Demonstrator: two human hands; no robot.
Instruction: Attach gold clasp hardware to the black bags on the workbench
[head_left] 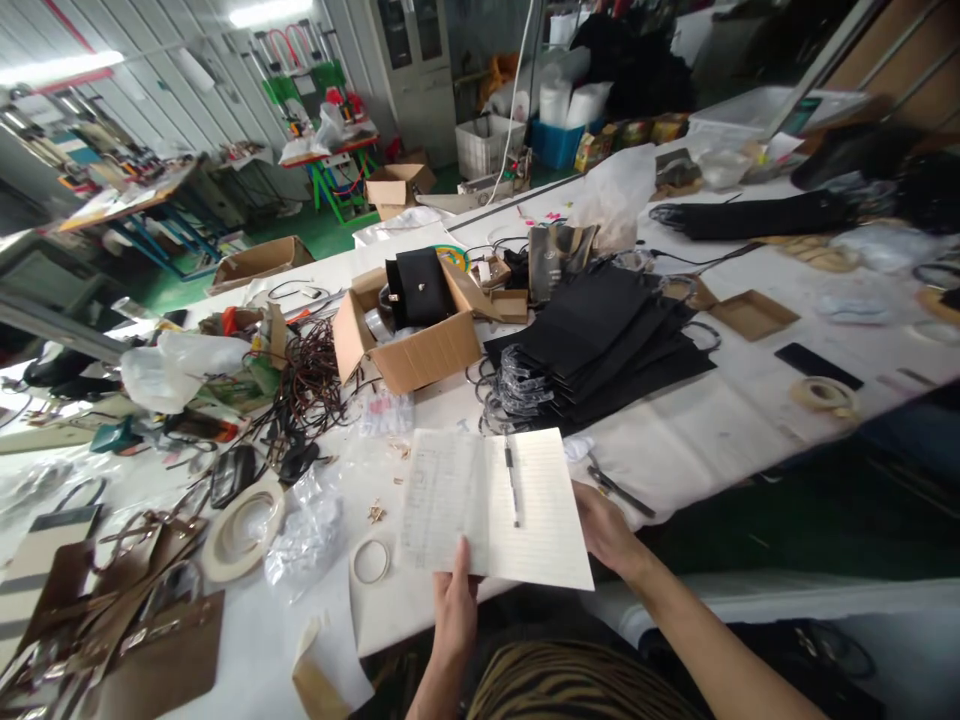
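Observation:
An open notebook (540, 540) lies spread at the near edge of the white table, its left page covered in faint writing and its right page lined. On the right page rests a pen (513, 485), pointing roughly away from me. My left hand (456, 600) grips the notebook's lower edge, thumb on top of the left page. At the right edge of the notebook is my right hand (606, 530), holding it from the side, with its fingers partly hidden behind the page.
Beyond the notebook stand a cardboard box (427, 358) with a black bag and a stack of black sheets (585, 330). Tape rolls (371, 561), plastic bags and brown bags (161, 650) lie to the left. A dark tool (621, 490) sits right of the notebook.

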